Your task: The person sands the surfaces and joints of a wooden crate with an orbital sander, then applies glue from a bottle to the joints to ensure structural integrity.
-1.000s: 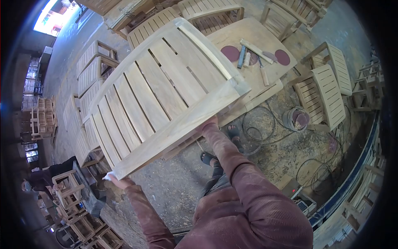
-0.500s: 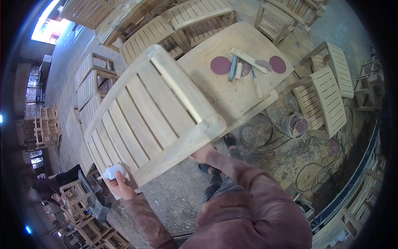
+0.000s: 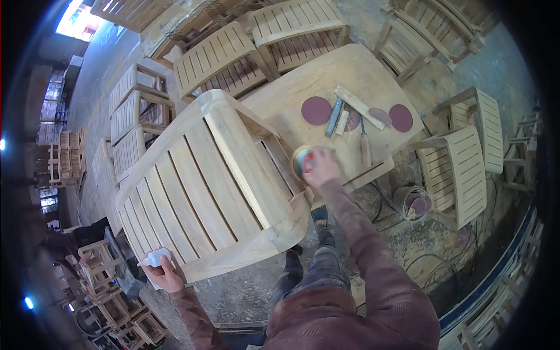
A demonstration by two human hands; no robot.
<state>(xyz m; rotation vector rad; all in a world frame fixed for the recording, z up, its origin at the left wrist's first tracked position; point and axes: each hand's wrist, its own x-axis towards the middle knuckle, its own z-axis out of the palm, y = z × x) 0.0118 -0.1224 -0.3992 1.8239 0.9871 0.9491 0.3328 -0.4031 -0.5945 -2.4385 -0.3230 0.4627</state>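
Note:
A slatted wooden chair (image 3: 192, 181) takes up the middle of the view, resting at the near-left side of a worktable (image 3: 280, 102). At its lower left corner my left hand (image 3: 167, 277) is closed around a small white squeeze bottle (image 3: 156, 257), whose thin nozzle points left. My right hand (image 3: 324, 169) reaches over the table edge, to the right of the chair. Its fingers grip a round tin (image 3: 301, 161) with some red on it; motion blur hides the details of both.
Dark red sanding discs (image 3: 317, 110) lie on the table near a blue-handled tool (image 3: 333, 116) and a chisel-like tool (image 3: 365, 149). Slatted chairs (image 3: 455, 169) stand to the right, others behind and left. A bucket (image 3: 412, 203) and cables (image 3: 434, 262) are on the floor.
My right hand has come up from under the chair's near edge to the table and now holds the round tin. The chair has tilted slightly; my left hand keeps the bottle.

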